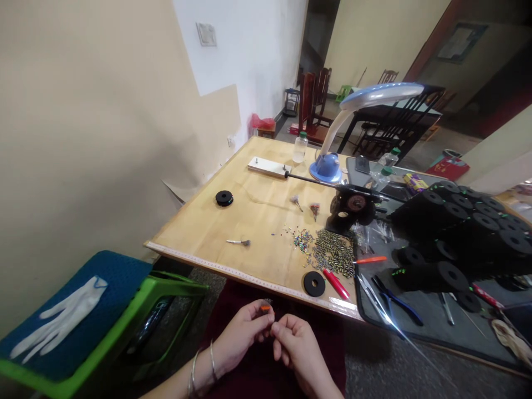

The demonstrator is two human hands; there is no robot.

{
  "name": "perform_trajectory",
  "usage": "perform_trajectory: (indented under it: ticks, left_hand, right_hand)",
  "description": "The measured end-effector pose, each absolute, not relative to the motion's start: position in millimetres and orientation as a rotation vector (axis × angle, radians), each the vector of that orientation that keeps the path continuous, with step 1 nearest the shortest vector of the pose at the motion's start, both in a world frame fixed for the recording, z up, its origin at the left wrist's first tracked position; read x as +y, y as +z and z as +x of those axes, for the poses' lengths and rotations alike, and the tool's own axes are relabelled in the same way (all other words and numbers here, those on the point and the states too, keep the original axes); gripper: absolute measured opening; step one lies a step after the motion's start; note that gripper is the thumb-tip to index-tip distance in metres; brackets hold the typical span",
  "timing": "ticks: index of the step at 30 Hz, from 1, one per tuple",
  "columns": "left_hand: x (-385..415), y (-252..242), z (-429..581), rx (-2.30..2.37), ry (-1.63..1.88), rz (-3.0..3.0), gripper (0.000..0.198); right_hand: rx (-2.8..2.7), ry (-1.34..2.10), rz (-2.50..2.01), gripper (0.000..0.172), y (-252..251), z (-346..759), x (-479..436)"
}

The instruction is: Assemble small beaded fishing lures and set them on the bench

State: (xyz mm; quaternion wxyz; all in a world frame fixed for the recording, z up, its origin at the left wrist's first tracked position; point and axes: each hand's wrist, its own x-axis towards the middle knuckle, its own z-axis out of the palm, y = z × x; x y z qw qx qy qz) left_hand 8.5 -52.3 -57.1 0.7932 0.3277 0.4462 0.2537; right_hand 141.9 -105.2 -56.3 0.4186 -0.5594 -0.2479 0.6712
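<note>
My left hand [241, 332], wearing thin metal bangles, is shut on a small orange piece [265, 307] just below the table's front edge. My right hand [296, 352] is close beside it, its fingertips pinched together. Whatever they pinch is too small to make out. Both hands are over my dark red lap [266, 299], clear of the wooden table [199, 227]. On that table, a scattered pile of striped beads [333, 254] and a black spool [313, 284] lie nearest to my hands.
A red-handled tool [336, 283] lies by the spool. A hand-crank device [353, 202] with a long rod clamps to the table under a blue lamp [326, 166]. Pliers [394, 299] and stacked black spools [457, 233] fill a grey mat at right. A white glove [58, 321] lies on a stool at left.
</note>
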Motion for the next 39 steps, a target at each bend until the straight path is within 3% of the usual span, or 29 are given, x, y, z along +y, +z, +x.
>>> perform_trajectory:
  ticks: [24, 39]
  left_hand:
    - [-45, -42, 8, 0.994, 0.52, 1.013, 0.017]
    - [-46, -41, 9, 1.007, 0.492, 0.788, 0.02]
  right_hand:
    - [-0.595, 1.677, -1.42, 0.043, -57, 145, -100]
    - [-0.629, 1.728, -1.415, 0.041, -58, 142, -101]
